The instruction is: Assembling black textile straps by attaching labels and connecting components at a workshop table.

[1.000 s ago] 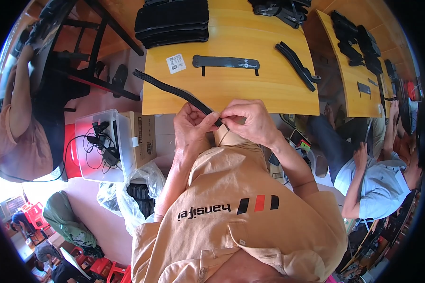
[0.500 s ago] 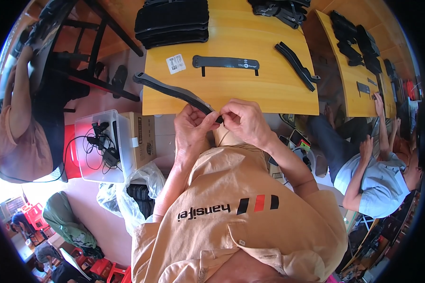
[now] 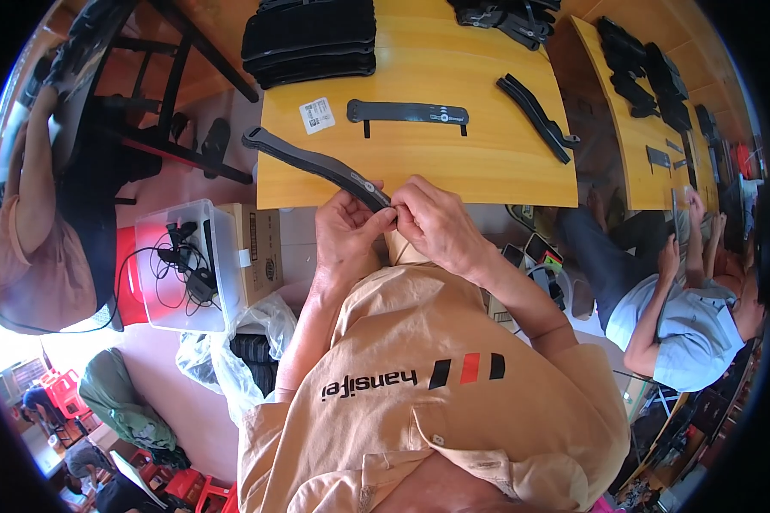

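My left hand (image 3: 344,238) and my right hand (image 3: 436,221) meet at the table's near edge, both closed on one end of a dark grey strap (image 3: 304,162). The strap runs up and left from my fingers, over the table, to a rounded end. Thumbs and fingertips pinch its near end, which they mostly hide. Beyond my hands a similar grey strap (image 3: 393,111) lies flat, with two short black tabs sticking out toward me. Another black strap (image 3: 535,118), folded lengthwise, rests on the right of the table.
At the back of the yellow table (image 3: 453,171) stand a stack of black straps (image 3: 310,47) and a loose black pile (image 3: 509,24). A white label (image 3: 317,116) lies at left. Below are a clear bin (image 3: 224,299) of cables and a cardboard box (image 3: 261,248). Co-workers sit either side.
My right hand has closed in on the strap's end, its fingers now covering the black tip. The strap has turned slightly, so its printed face shows near my fingers.
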`<state>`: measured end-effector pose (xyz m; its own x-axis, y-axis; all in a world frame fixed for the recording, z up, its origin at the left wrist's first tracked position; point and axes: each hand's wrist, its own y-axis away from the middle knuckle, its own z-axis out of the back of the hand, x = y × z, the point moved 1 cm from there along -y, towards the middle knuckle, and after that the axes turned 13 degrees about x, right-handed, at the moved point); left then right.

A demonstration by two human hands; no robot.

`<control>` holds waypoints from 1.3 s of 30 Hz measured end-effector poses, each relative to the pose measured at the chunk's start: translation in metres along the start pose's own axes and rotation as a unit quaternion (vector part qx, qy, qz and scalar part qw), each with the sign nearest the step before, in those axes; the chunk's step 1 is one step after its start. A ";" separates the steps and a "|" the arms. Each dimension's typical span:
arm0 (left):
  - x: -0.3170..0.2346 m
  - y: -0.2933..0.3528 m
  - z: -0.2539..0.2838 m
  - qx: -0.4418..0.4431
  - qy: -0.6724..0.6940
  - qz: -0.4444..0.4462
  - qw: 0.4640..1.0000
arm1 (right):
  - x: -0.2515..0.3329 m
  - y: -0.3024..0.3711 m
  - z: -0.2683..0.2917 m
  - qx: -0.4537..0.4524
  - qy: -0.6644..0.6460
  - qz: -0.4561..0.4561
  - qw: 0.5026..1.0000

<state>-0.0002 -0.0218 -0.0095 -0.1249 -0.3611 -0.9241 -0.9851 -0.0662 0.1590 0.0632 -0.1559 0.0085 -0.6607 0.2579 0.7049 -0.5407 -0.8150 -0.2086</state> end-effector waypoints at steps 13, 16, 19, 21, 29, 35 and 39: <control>-0.005 -0.001 0.002 -0.010 0.012 0.000 1.000 | 0.001 -0.001 -0.009 -0.065 0.037 0.048 0.996; -0.001 -0.002 0.004 -0.012 0.027 0.007 1.000 | -0.002 0.000 -0.006 -0.049 -0.006 0.041 0.998; 0.001 -0.003 0.004 -0.015 0.026 0.014 0.999 | -0.001 0.002 -0.006 -0.052 0.009 0.037 0.998; 0.001 -0.002 0.004 -0.015 0.023 0.017 0.999 | -0.002 0.003 -0.005 -0.048 0.012 0.038 0.998; 0.000 -0.001 0.005 0.029 0.024 0.016 0.999 | 0.001 0.004 0.002 -0.011 0.040 0.050 0.998; -0.001 0.003 -0.001 0.047 0.040 0.056 0.997 | -0.001 -0.003 0.003 0.007 0.053 0.067 0.996; -0.011 0.006 0.002 0.068 -0.021 0.075 0.995 | -0.003 -0.001 0.000 -0.002 0.026 0.072 0.997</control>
<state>-0.0047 -0.0161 0.0005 -0.2738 -0.3178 -0.9078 -0.9615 0.1135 0.2502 0.0653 -0.1557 0.0067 -0.7574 0.1644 0.6319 -0.4401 -0.8435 -0.3080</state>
